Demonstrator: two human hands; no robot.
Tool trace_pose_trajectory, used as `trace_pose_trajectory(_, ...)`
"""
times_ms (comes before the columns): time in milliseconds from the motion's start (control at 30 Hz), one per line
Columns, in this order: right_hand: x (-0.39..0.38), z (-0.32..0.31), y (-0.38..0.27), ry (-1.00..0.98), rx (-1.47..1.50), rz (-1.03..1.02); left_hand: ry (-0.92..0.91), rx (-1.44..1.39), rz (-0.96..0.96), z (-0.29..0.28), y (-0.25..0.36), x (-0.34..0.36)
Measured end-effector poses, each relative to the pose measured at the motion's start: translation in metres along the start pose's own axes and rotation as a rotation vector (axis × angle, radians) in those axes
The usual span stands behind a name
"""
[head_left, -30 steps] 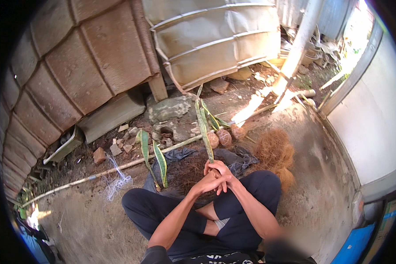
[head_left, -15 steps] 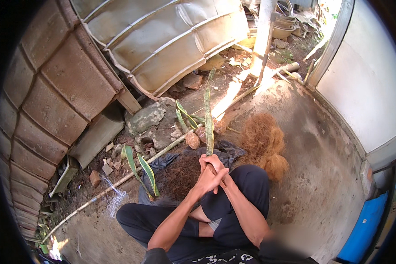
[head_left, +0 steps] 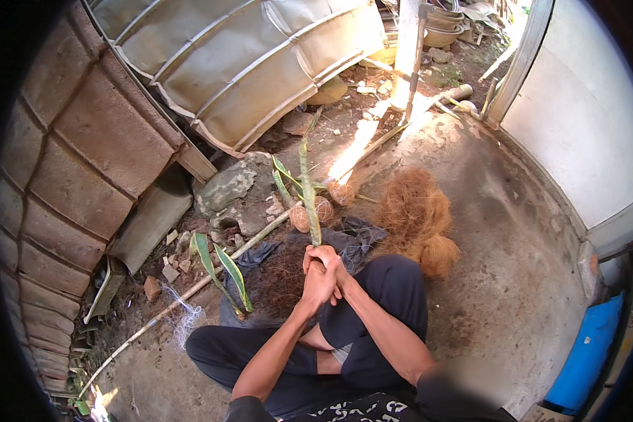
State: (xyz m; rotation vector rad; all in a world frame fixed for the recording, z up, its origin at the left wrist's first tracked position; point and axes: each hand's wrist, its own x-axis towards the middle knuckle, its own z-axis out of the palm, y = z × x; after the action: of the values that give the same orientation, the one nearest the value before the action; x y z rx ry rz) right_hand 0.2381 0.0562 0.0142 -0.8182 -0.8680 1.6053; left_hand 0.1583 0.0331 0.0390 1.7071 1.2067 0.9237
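Observation:
Both my hands are wrapped together around the base of a tall snake plant leaf (head_left: 309, 186), which stands up from them and leans slightly left. My left hand (head_left: 318, 285) is closed low at the base, and my right hand (head_left: 326, 256) overlaps it from above; the leaf's lower end is hidden inside them. Just below and left of the hands lies a heap of dark brown fibre (head_left: 278, 281) on dark sheeting (head_left: 355, 239). Beyond them sit string-wrapped brown balls (head_left: 323, 209), with more snake plant leaves (head_left: 279, 184) behind. Two upright yellow-edged leaves (head_left: 232, 276) stand to the left.
Orange-brown coconut fibre (head_left: 409, 207) is piled to the right. A long bamboo pole (head_left: 207, 281) runs diagonally past a tangle of white string (head_left: 185, 320). Rocks (head_left: 228, 190) and metal sheets (head_left: 253, 63) border the far left; a white panel (head_left: 584, 119) stands right.
My clasped hands have shifted a little left with the leaf, whose top has tipped farther left. The whole view has also moved slightly.

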Motion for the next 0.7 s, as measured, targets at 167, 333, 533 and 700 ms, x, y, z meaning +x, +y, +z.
trace_pose_trajectory(167, 0.011, 0.017, 0.012, 0.12, -0.15, 0.119, -0.04, -0.221, -0.378, -0.027, -0.031, 0.003)
trace_pose_trajectory(333, 0.022, 0.019, 0.042, 0.201, -0.308, 0.145, 0.106, -0.396, -0.463, -0.04, -0.044, -0.007)
trace_pose_trajectory(533, 0.021, 0.024, 0.049, 0.097, -0.373, 0.158, 0.085, -0.076, -0.166, -0.067, -0.073, -0.01)
trace_pose_trajectory(700, 0.02, 0.027, 0.048, -0.12, -0.367, 0.189, -0.226, -0.102, -0.234, -0.099, -0.076, -0.015)
